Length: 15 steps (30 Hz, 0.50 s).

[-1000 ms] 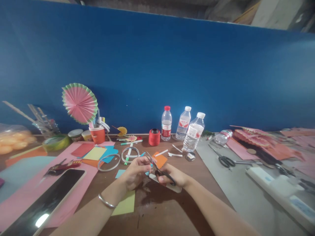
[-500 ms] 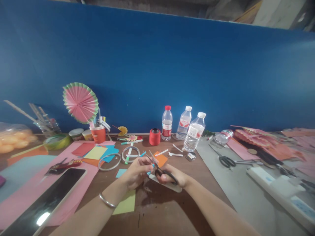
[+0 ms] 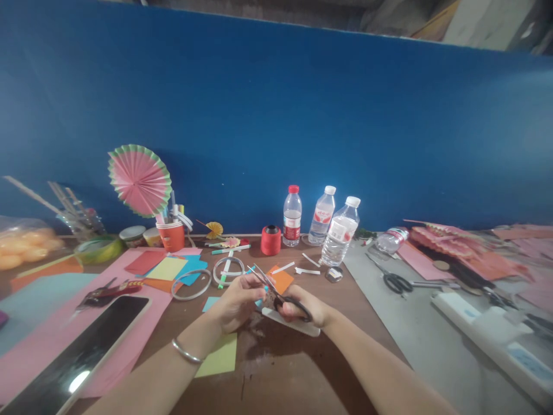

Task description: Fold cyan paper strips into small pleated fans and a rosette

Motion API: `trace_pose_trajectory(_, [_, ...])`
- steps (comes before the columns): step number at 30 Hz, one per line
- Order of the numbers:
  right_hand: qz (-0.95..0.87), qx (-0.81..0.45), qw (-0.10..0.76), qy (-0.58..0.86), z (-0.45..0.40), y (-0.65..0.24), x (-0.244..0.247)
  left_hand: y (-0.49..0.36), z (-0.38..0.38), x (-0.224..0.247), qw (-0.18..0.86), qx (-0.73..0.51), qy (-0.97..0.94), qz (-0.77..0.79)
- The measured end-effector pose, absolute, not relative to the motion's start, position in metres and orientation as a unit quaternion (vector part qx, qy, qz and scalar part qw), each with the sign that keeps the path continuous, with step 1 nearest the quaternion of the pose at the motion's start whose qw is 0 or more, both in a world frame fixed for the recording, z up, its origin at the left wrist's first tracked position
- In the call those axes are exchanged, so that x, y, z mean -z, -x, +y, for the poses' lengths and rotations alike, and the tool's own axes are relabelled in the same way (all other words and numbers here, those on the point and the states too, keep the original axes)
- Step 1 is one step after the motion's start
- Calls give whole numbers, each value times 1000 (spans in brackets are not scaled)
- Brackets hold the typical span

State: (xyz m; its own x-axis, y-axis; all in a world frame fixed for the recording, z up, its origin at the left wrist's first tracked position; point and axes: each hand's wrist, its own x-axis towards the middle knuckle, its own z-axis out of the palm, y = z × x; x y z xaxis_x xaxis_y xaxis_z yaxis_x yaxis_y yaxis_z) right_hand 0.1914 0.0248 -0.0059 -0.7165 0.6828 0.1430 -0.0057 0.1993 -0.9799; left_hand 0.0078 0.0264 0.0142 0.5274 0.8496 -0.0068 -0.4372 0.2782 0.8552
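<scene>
Two bare hands meet over the middle of a cluttered brown tabletop (image 3: 285, 369). The right hand (image 3: 305, 310) has its fingers closed through the black handles of a pair of scissors (image 3: 276, 291), whose blades point up and to the left. The left hand (image 3: 237, 300) pinches a small blue paper strip (image 3: 260, 301) at the blades, fingers together on it. A white phone (image 3: 290, 323) lies just beneath the hands. Three water bottles (image 3: 322, 222) stand upright farther back, beside a red thread spool (image 3: 271, 240).
</scene>
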Motion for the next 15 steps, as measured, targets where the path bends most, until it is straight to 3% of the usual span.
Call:
trace_pose_trajectory(7, [-666, -664, 289, 179, 19, -187, 0, -6, 27, -17, 768, -423, -427, 220])
trace_pose_trajectory(15, [-661, -651, 309, 209, 23, -189, 13, -6, 28, -15, 760, -433, -432, 218])
